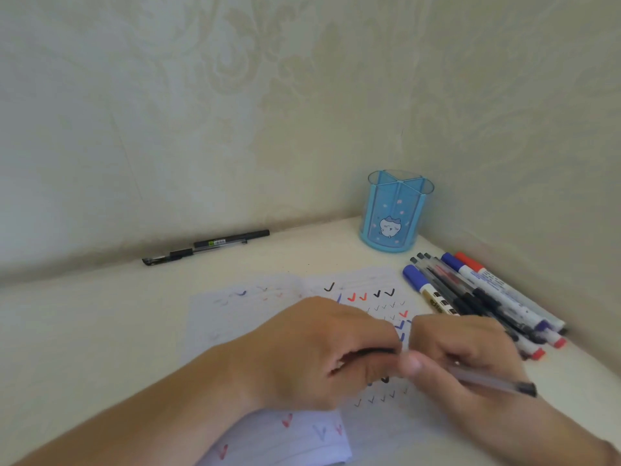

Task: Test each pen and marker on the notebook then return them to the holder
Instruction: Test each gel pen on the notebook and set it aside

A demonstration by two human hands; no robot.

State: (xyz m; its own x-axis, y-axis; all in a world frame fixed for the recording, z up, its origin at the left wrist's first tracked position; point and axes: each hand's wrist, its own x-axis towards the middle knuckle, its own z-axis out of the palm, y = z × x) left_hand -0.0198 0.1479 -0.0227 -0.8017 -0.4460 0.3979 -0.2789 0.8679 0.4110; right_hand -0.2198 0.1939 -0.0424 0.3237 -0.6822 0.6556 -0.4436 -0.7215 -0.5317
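An open notebook (255,317) lies on the table, its pages covered with black, red and blue tick marks. Over its right page my two hands meet. My right hand (460,348) grips a translucent pen (494,383) whose dark end points to the right. My left hand (322,351) pinches a dark piece, apparently the pen's cap (379,351), at the pen's other end. A blue translucent pen holder (396,213) stands empty in the corner. Several pens and markers (484,297) lie in a row to the right of the notebook.
Two black pens (208,247) lie along the wall at the back left. Walls close the table at the back and on the right. The table's cream top (84,331) shows bare to the left of the notebook.
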